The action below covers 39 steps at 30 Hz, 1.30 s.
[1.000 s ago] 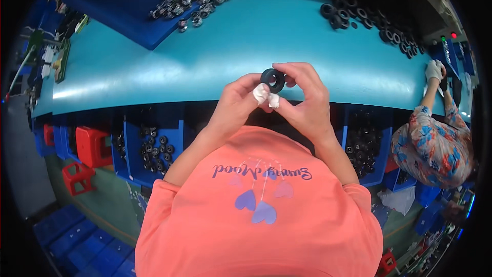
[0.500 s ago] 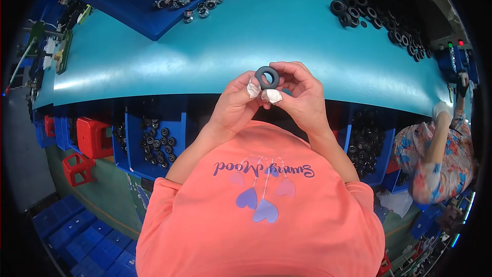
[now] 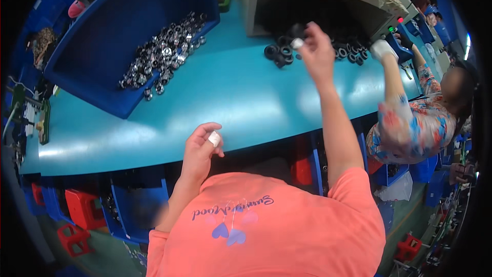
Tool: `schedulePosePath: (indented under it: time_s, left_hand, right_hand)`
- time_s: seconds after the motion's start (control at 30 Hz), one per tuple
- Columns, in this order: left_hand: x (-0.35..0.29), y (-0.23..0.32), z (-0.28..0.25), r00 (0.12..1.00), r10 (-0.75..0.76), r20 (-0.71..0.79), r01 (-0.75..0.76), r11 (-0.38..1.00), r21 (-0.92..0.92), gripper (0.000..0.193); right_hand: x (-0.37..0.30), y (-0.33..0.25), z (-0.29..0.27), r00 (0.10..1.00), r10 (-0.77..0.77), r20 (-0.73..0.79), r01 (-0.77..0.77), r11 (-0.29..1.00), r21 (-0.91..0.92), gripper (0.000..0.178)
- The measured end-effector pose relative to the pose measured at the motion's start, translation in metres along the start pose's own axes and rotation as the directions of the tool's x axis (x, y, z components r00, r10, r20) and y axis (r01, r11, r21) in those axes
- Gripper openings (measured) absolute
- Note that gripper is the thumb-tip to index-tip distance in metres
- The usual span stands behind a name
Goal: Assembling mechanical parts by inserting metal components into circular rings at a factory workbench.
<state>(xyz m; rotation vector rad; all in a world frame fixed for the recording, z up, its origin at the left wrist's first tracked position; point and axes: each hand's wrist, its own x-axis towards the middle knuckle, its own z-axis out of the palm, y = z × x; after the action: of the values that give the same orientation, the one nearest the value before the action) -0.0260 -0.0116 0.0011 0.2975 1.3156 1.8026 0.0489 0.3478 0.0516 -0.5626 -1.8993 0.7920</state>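
My right hand (image 3: 316, 54) reaches out over a pile of black rubber-like rings (image 3: 279, 54) on the teal table. Between its thumb and fingers is a dark round ring (image 3: 298, 31), blurred by motion. White tape wraps that thumb. Nearer to me, my left hand (image 3: 201, 147) hovers just above the table's front edge. Its fingers are loosely bent and apart, with white tape on the thumb and nothing visible in the grasp.
A big blue bin (image 3: 128, 36) at the left lies tipped, shiny metallic parts (image 3: 164, 51) spilling from it. Behind the rings stands a beige machine housing (image 3: 248, 0) with a dark opening. A co-worker in a floral top (image 3: 410, 128) works at the right. Red stools (image 3: 82, 208) stand lower left.
Both hands held a dark ring together before; now they are apart. My right hand has gone forward and right to the pile with a ring, and the view has shifted to the right.
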Motion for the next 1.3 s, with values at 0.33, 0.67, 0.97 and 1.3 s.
schedulePosePath:
  time_s: [0.33, 0.67, 0.97, 1.3]
  left_hand:
    - [0.094, -0.005, 0.037, 0.946, 0.098, 0.308, -0.259, 0.799, 0.542, 0.016]
    - [0.146, -0.012, 0.035, 0.914, 0.035, 0.404, -0.255, 0.824, 0.506, 0.013]
    - [0.157, 0.005, 0.039, 0.893, -0.022, 0.45, -0.222, 0.848, 0.482, 0.013]
    - [0.164, 0.009, 0.043, 0.877, -0.036, 0.479, -0.248, 0.819, 0.517, 0.015]
  right_hand:
    - [0.084, 0.075, 0.103, 0.912, 0.087, 0.402, 0.143, 0.85, -0.508, 0.032]
    - [0.209, 0.203, 0.201, 0.957, -0.208, 0.205, 0.291, 0.707, -0.645, 0.041]
    - [0.274, 0.222, 0.238, 0.978, -0.082, 0.192, 0.192, 0.714, -0.673, 0.046]
    - [0.288, 0.228, 0.248, 0.979, -0.058, 0.193, 0.175, 0.72, -0.671, 0.052]
